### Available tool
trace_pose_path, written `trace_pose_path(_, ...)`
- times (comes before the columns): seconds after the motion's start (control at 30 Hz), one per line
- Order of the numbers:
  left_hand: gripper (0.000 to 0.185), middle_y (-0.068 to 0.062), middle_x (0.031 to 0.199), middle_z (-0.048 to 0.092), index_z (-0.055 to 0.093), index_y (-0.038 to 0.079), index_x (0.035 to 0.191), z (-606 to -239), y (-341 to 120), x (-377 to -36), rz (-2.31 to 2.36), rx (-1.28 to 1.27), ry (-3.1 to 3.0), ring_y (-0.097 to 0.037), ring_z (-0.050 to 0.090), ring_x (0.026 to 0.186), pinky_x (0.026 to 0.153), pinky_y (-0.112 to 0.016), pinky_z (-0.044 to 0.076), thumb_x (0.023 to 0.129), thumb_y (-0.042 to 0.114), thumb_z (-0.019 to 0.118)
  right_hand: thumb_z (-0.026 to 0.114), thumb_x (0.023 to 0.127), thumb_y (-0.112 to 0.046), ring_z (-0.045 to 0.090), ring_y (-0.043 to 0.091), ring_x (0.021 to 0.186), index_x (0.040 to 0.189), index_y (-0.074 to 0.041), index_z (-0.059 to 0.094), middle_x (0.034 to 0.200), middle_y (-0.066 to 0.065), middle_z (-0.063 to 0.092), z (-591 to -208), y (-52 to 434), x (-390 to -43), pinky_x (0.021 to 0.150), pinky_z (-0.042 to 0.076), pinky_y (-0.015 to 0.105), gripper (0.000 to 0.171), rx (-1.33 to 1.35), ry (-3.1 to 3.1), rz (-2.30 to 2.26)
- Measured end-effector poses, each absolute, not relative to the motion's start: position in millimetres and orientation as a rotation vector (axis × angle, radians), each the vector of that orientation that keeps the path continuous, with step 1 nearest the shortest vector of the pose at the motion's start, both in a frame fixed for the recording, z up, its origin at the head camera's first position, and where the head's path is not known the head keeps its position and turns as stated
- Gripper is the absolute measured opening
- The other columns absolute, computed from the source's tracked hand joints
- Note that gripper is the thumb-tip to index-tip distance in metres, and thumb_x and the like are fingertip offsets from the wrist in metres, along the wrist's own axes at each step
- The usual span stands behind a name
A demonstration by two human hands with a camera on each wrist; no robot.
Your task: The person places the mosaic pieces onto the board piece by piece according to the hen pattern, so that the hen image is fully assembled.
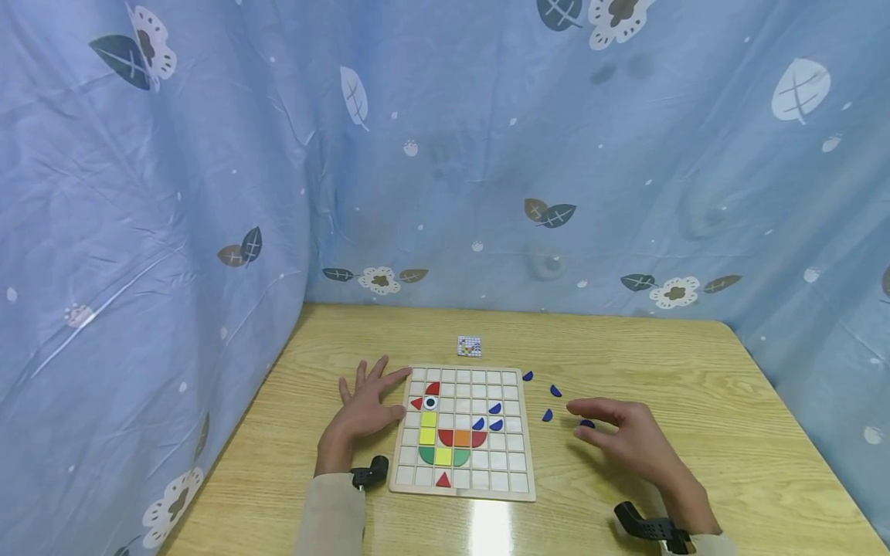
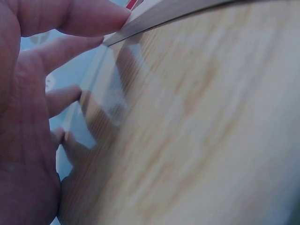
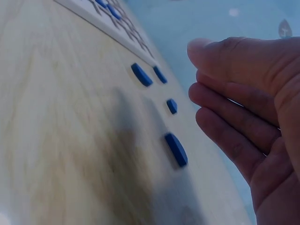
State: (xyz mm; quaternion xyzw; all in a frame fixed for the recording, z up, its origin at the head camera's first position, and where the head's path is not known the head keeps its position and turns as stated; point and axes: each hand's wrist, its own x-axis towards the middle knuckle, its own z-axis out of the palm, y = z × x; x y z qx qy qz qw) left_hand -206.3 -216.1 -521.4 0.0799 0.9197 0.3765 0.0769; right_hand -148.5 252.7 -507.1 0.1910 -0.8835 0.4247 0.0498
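Note:
A wooden grid board [image 1: 518,483] lies on the table, with a bird-like pattern of coloured pieces in its cells. My left hand [image 1: 366,411] is spread at the board's left side; its thumb and forefinger touch the edge [image 2: 161,18] in the left wrist view. My right hand [image 1: 629,440] hovers to the right of the board, thumb and fingers apart, holding nothing. Close under its fingertips lies a blue half-round piece [image 1: 587,424], seen whole in the right wrist view. More loose blue pieces [image 1: 547,415] lie between that hand and the board.
Behind the board a small printed pattern card [image 1: 469,346] lies on the wooden table [image 1: 626,347]. On the board sit yellow squares [image 1: 427,436], green, red and orange pieces, and 3 blue pieces [image 1: 495,408]. A blue patterned curtain [image 1: 480,154] hangs round the table.

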Motion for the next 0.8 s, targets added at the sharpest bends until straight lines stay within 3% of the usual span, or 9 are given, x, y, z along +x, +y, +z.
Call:
trace_pose_path(0.27, 0.076, -0.021, 0.182, 0.020, 0.060, 0.023, 0.159, -519.4, -214.9, -203.5, 1.151, 0.251, 2.768, -0.054, -0.007, 0.168, 0.122, -0.081, -0.021, 0.086, 0.016, 0.076, 0.088, 0.093, -0.016, 0.079, 0.015, 0.114, 0.126, -0.012, 0.083, 0.123, 0.002, 0.083, -512.6, 234.8, -167.5, 0.098, 0.064, 0.031, 0.034, 0.660, -2.707, 1.293)
trace_pose_path(0.5, 0.075, -0.019, 0.183, 0.019, 0.059, 0.025, 0.160, -519.7, -215.3, -205.1, 1.144, 0.235, 2.755, -0.052, -0.008, 0.169, 0.123, -0.079, -0.022, 0.087, 0.016, 0.076, 0.089, 0.091, -0.010, 0.078, 0.017, 0.118, 0.123, -0.013, 0.083, 0.121, 0.000, 0.084, -521.9, 221.0, -180.0, 0.101, 0.063, 0.034, 0.033, 0.677, -2.746, 1.300)
trace_pose_path(0.8, 0.076, -0.018, 0.183, 0.019, 0.059, 0.026, 0.160, -521.7, -216.5, -206.1, 1.137, 0.242, 2.760, -0.052, -0.008, 0.169, 0.123, -0.079, -0.022, 0.087, 0.016, 0.076, 0.088, 0.089, -0.003, 0.078, 0.015, 0.115, 0.111, -0.024, 0.085, 0.107, -0.016, 0.083, -523.5, 214.5, -175.3, 0.101, 0.064, 0.039, 0.030, 0.655, -2.781, 1.063)
